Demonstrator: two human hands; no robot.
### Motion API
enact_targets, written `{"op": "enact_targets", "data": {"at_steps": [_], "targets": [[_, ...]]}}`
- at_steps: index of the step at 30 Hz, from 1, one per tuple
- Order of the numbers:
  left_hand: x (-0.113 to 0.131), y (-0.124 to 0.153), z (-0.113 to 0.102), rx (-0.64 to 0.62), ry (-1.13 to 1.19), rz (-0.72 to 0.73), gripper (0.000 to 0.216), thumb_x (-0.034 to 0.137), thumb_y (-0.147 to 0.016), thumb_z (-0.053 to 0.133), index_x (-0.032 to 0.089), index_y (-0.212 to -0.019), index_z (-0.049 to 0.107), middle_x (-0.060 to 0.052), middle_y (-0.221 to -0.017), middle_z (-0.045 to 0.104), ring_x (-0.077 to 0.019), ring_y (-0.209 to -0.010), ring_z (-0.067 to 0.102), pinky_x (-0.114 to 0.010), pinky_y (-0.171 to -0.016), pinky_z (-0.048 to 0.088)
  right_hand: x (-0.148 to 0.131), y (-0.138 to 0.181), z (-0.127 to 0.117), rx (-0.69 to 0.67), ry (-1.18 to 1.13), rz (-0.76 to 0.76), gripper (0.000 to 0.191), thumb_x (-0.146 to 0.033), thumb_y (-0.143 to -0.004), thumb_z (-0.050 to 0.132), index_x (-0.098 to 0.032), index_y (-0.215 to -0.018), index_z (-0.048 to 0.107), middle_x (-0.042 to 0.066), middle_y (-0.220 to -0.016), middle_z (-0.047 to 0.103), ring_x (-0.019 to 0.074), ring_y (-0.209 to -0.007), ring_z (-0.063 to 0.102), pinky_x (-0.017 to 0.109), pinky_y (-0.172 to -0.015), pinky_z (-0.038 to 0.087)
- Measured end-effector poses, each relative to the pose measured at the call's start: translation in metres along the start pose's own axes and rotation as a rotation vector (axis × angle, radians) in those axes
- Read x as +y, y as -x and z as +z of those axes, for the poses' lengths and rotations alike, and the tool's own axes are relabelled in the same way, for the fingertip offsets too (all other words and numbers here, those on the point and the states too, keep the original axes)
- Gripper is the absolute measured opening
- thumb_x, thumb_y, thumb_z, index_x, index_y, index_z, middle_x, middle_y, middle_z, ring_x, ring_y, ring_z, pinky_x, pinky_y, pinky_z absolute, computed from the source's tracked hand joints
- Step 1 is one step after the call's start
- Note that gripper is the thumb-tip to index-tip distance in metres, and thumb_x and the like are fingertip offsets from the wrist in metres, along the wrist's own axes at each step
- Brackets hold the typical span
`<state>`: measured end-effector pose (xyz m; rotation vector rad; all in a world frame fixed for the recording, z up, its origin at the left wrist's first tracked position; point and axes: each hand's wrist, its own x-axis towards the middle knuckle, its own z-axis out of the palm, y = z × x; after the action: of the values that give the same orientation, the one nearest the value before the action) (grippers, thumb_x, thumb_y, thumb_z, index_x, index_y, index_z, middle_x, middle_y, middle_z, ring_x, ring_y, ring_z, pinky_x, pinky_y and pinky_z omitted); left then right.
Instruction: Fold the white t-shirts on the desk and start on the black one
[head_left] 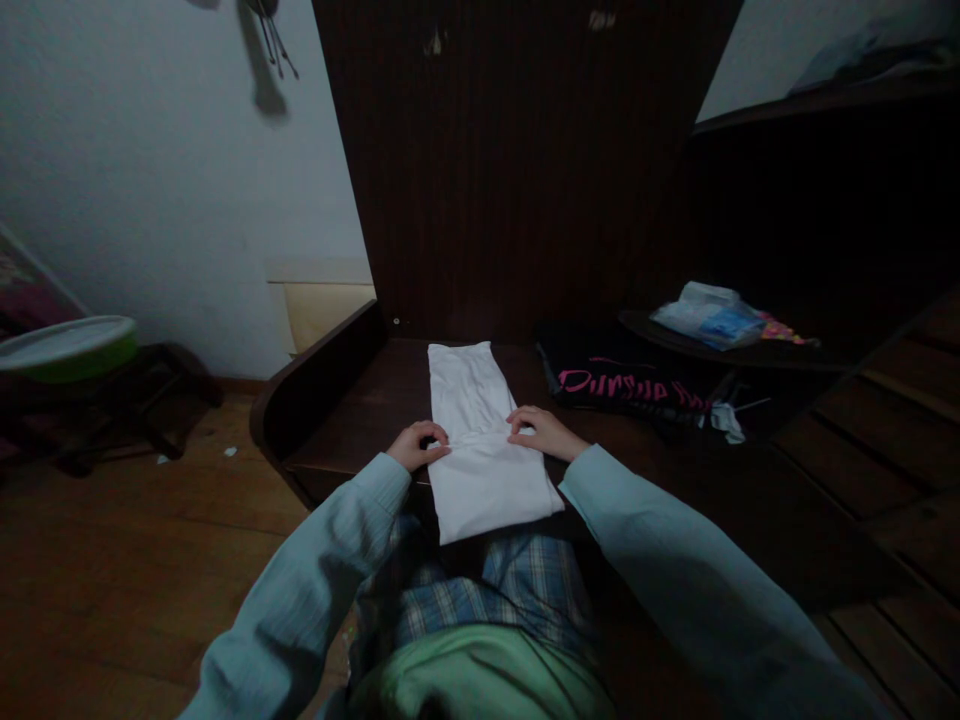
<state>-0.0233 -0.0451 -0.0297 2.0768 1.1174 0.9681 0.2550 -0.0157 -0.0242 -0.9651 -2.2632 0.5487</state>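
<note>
A white garment (487, 490), folded into a long strip, lies on the dark wooden desktop (397, 400). Its near end hangs slightly over the front edge, and wrinkles run across its middle. My left hand (417, 445) pinches the garment's left edge about halfway along. Opposite it, my right hand (546, 430) pinches the right edge, thumb and fingers curled together. What kind of garment it is cannot be told from its folded shape.
Right of the garment lies folded black clothing (622, 385) with pink lettering. A plastic-wrapped packet (709, 315) rests on a small curved shelf (645, 325) above it. A raised wooden side (315, 380) bounds the desktop's left. A green basin (75, 350) stands on a stool at far left.
</note>
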Motion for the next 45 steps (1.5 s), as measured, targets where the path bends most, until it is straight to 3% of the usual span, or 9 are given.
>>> {"op": "enact_targets", "data": {"at_steps": [9, 18, 23, 28, 32, 35, 38, 43, 45], "targets": [[-0.002, -0.011, 0.003, 0.147, 0.309, -0.193, 0.032, 0.041, -0.053, 0.071, 0.014, -0.061, 0.055, 0.0, -0.062, 0.058, -0.0109, -0.06, 0.053, -0.024, -0.059, 0.041, -0.011, 0.004, 0.003, 0.34, -0.034, -0.003, 0.013, -0.029, -0.072, 0.058, -0.021, -0.063, 0.053, 0.003, -0.077, 0.062, 0.0176, -0.079, 0.056, 0.032, -0.075, 0.042], [-0.002, -0.015, 0.01, 0.151, 0.428, -0.208, 0.044, 0.034, -0.047, 0.075, 0.015, -0.078, 0.05, 0.007, -0.055, 0.05, -0.0043, -0.047, 0.042, -0.019, -0.049, 0.036, -0.013, 0.002, 0.006, 0.293, -0.135, 0.171, 0.015, -0.033, -0.068, 0.057, -0.021, -0.066, 0.048, -0.002, -0.063, 0.054, 0.0138, -0.063, 0.053, 0.026, -0.062, 0.041], [-0.003, -0.014, 0.007, 0.146, 0.353, -0.184, 0.041, 0.031, -0.049, 0.072, 0.014, -0.081, 0.053, 0.003, -0.064, 0.052, -0.0024, -0.045, 0.035, -0.018, -0.043, 0.03, -0.009, 0.004, -0.001, 0.309, -0.253, 0.229, 0.016, -0.035, -0.073, 0.044, -0.021, -0.065, 0.043, -0.004, -0.057, 0.046, 0.0116, -0.056, 0.046, 0.024, -0.055, 0.036], [-0.003, -0.013, 0.006, 0.095, 0.344, -0.19, 0.033, 0.026, -0.053, 0.067, 0.013, -0.081, 0.055, 0.007, -0.051, 0.045, -0.0041, -0.044, 0.036, -0.018, -0.045, 0.031, 0.0, 0.005, -0.002, 0.181, -0.368, 0.216, 0.006, -0.02, -0.059, 0.046, -0.02, -0.064, 0.042, -0.005, -0.059, 0.044, 0.0104, -0.054, 0.041, 0.022, -0.052, 0.032], [-0.005, -0.012, 0.003, 0.168, 0.401, -0.162, 0.03, 0.025, -0.057, 0.065, 0.013, -0.084, 0.057, 0.007, -0.05, 0.045, -0.0056, -0.046, 0.04, -0.019, -0.048, 0.034, 0.003, 0.003, 0.0, 0.275, -0.353, 0.207, 0.008, -0.019, -0.057, 0.049, -0.02, -0.063, 0.043, -0.004, -0.062, 0.046, 0.0112, -0.059, 0.044, 0.024, -0.057, 0.035], [-0.008, -0.012, 0.001, 0.304, 0.351, -0.118, 0.025, 0.026, -0.059, 0.064, 0.014, -0.08, 0.058, 0.002, -0.063, 0.053, -0.0068, -0.052, 0.044, -0.02, -0.051, 0.037, 0.004, 0.003, 0.0, 0.397, -0.292, 0.216, 0.002, -0.019, -0.061, 0.049, -0.02, -0.06, 0.047, -0.003, -0.063, 0.05, 0.0123, -0.06, 0.046, 0.025, -0.059, 0.037], [-0.011, -0.012, 0.001, 0.391, 0.195, -0.105, 0.017, 0.022, -0.06, 0.063, 0.015, -0.075, 0.059, -0.001, -0.075, 0.056, -0.0085, -0.058, 0.047, -0.021, -0.055, 0.04, 0.005, 0.003, 0.0, 0.436, -0.22, 0.197, 0.011, -0.015, -0.064, 0.045, -0.019, -0.057, 0.052, 0.0, -0.066, 0.054, 0.0144, -0.066, 0.051, 0.028, -0.065, 0.04], [-0.01, -0.015, 0.004, 0.297, -0.076, -0.122, 0.009, 0.013, -0.06, 0.059, 0.017, -0.068, 0.06, 0.0, -0.072, 0.054, -0.0115, -0.063, 0.049, -0.026, -0.066, 0.042, 0.005, 0.001, 0.001, 0.267, -0.116, 0.199, 0.02, -0.01, -0.065, 0.046, -0.02, -0.057, 0.061, 0.002, -0.07, 0.058, 0.016, -0.073, 0.055, 0.031, -0.074, 0.041], [-0.005, -0.015, 0.003, 0.293, -0.144, -0.121, 0.009, 0.013, -0.06, 0.059, 0.018, -0.067, 0.06, 0.0, -0.071, 0.053, -0.0127, -0.065, 0.049, -0.027, -0.068, 0.042, 0.002, 0.002, 0.0, 0.266, -0.107, 0.191, 0.019, -0.011, -0.066, 0.047, -0.02, -0.059, 0.062, 0.002, -0.073, 0.058, 0.0163, -0.075, 0.055, 0.031, -0.075, 0.042]]}}
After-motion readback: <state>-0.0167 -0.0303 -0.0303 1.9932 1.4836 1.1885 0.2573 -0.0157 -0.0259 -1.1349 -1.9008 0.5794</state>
